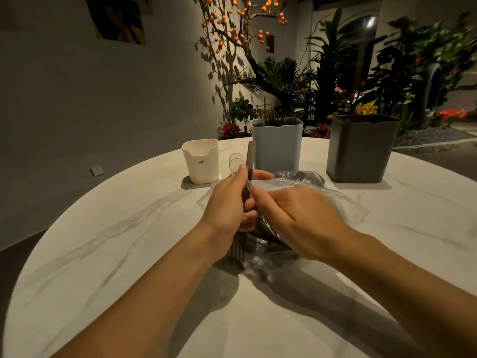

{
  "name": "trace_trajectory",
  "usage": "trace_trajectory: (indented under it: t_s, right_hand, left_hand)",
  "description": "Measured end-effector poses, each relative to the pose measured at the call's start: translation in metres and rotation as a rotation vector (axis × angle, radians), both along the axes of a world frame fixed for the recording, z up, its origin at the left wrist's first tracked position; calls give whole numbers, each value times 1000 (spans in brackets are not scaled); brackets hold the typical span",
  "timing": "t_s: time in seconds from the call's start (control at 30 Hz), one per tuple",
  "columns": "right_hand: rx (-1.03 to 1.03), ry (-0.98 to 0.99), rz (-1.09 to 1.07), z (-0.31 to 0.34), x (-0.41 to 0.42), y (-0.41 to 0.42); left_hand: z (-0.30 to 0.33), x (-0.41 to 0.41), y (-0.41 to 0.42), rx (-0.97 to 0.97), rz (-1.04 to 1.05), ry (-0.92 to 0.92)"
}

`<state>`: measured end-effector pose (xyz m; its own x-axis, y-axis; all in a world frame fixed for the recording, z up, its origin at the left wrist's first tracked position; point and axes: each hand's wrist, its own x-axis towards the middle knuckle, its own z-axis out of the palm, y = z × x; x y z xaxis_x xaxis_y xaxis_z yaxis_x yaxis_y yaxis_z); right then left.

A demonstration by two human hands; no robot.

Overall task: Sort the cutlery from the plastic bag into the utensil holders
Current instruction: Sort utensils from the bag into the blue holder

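Cutlery [249, 161] stands upright in the left hand [227, 202], whose fingers curl round a bunch of metal handles; the fork tines point down below the wrist. The right hand [296, 215] lies just beside it over the clear plastic bag [343, 200], fingers bent toward the bunch, but whether they pinch anything is hidden by the hand's own back. The bag sits crumpled on the round white marble table [103, 241], dark pieces showing through it under both hands. Beyond the hands stand three holders in a row: a small white holder [201, 161] at left, a pale blue holder [277, 146] in the middle with tines showing above its rim, and a dark grey holder [361, 148] at right. Plants [335, 73] and a branch with orange fruits [232, 24] fill the background.
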<state>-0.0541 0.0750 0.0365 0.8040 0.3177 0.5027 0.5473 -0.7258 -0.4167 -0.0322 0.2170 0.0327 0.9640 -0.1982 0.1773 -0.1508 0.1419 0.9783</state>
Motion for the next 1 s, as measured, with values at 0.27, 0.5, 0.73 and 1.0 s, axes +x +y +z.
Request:
trace_trajectory:
  t_s: [0.27,0.5,0.73,1.0]
  right_hand:
    - [650,795,249,17,0,0]
    - [707,659,136,18,6,10]
    - [756,323,-75,32,20,-10]
    - [718,35,-150,54,45,-27]
  left_hand:
    - [21,1,-4,-431,16,99]
    - [39,8,-9,-332,181,104]
    - [63,23,-3,-405,423,251]
    - [70,36,-7,146,540,-151]
